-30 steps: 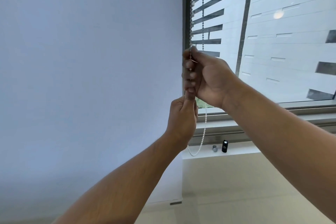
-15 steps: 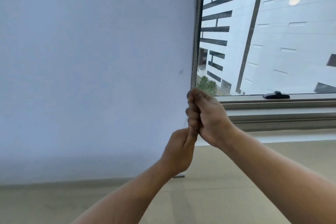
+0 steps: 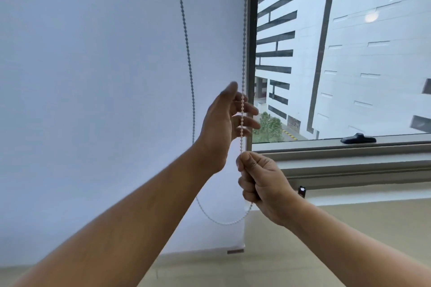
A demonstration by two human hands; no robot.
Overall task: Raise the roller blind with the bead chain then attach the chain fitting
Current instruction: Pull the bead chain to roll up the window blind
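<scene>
A pale roller blind (image 3: 93,100) covers the left pane, its bottom bar (image 3: 235,251) low near the floor line. A white bead chain (image 3: 243,42) hangs along the blind's right edge and loops back up as a second strand (image 3: 186,42). My right hand (image 3: 261,184) is shut on the right strand, thumb and forefinger pinching it just below the window's lower corner. My left hand (image 3: 227,121) is above it, fingers spread apart around the same strand, not gripping. A small black fitting (image 3: 302,191) stands on the sill behind my right wrist.
The grey window frame (image 3: 253,53) runs upright beside the chain. A black window handle (image 3: 358,138) lies on the lower frame. The sill ledge (image 3: 373,191) runs to the right, with a beige wall below. Buildings show through the glass.
My left hand has let go of the chain and risen above the right, fingers spread. My right hand holds the strand lower down. The chain's loop is in sight again.
</scene>
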